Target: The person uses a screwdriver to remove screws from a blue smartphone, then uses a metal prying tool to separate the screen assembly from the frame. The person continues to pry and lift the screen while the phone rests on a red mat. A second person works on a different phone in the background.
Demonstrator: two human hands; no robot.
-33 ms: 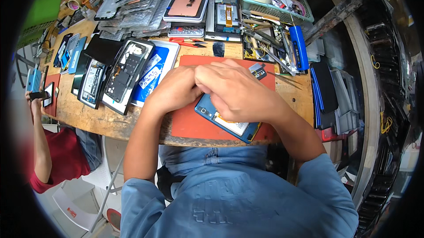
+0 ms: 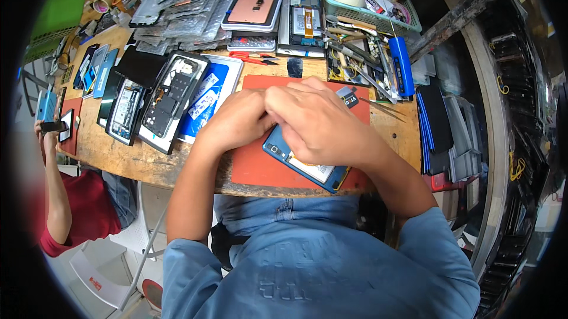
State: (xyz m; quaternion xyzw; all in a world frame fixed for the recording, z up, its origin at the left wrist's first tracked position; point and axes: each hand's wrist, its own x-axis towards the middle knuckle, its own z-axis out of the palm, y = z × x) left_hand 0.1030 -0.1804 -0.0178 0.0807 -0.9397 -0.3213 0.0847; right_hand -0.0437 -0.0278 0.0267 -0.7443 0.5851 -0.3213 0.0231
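An opened blue phone [image 2: 278,152] lies slanted on an orange-red work mat [image 2: 254,168], its pale battery [image 2: 322,172] and a camera corner showing. My right hand [image 2: 319,121] arches over the phone's upper part with its fingers curled shut. Against it, at the phone's upper left, my left hand [image 2: 236,119] is also closed, fingers bent inward. The fingertips of both hands are hidden behind the knuckles, and so is anything they pinch. A small dark part with a grey end [image 2: 348,97] lies just beyond my right hand, with tweezers [image 2: 384,107] to its right.
Opened tablets [image 2: 171,94] and a blue-and-white panel [image 2: 207,100] lie left. Red-handled cutters [image 2: 248,57], bagged parts [image 2: 189,11], a tool tray [image 2: 355,53] and a green basket [image 2: 370,8] stand behind. Far left, a co-worker in a red shirt [image 2: 89,206] holds a dark device.
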